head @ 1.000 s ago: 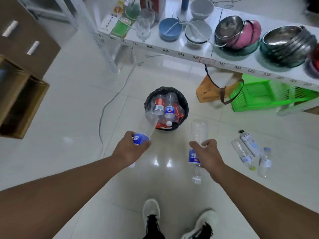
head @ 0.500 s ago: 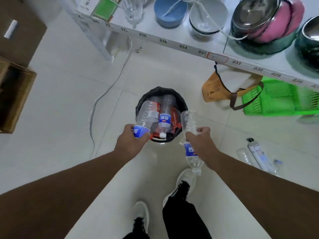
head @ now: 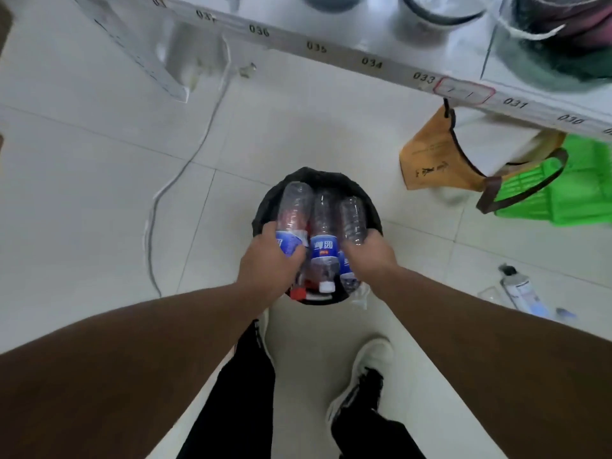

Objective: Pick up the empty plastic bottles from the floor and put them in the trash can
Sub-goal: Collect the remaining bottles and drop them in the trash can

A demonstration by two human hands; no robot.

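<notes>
We hold both hands over the trash can (head: 317, 180). Our left hand (head: 270, 263) grips a clear bottle (head: 293, 210) by its blue label, and our right hand (head: 372, 256) grips another bottle (head: 352, 217); both lie across the can's mouth. Between them a third bottle (head: 323, 240) rests inside the can. More bottles (head: 518, 291) lie on the floor (head: 99, 180), well to the right of the can.

Clear, ribbed plastic bottles (head: 323, 226) with glossy blue labels fill a bin (head: 372, 210) lined in crinkled black plastic. Glossy pale floor tiles (head: 82, 193). At two o'clock, a green slatted plastic basket (head: 563, 200).
</notes>
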